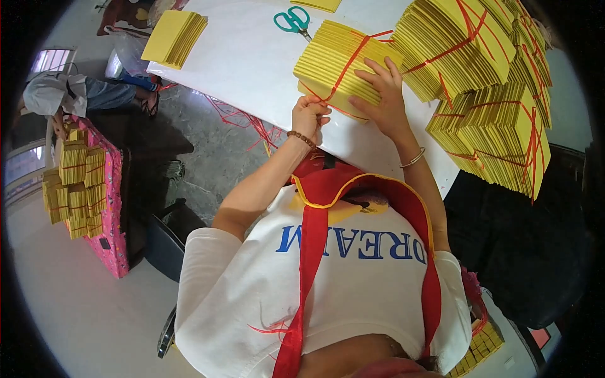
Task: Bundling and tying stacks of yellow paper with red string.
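Observation:
In front of me on the white table lies a bundle of yellow folded paper packets (331, 53), standing edge to edge in a tight row. A thin red plastic string (350, 64) runs across it and along its near side. At the near left corner of the bundle my left hand (305, 121) is closed in a pinch on the string. My right hand (386, 101) rests on the bundle's right end with fingers spread. Beyond the bundle lie scissors with teal handles (292, 22).
More tied yellow bundles (488, 126) pile up on the table's right side. A loose yellow stack (174, 39) lies at the far left of the table (233, 57). Red strings (242, 120) hang off its near edge. Leftward, a person (75, 94) stands by a pink-covered table (112, 189) bearing bundles.

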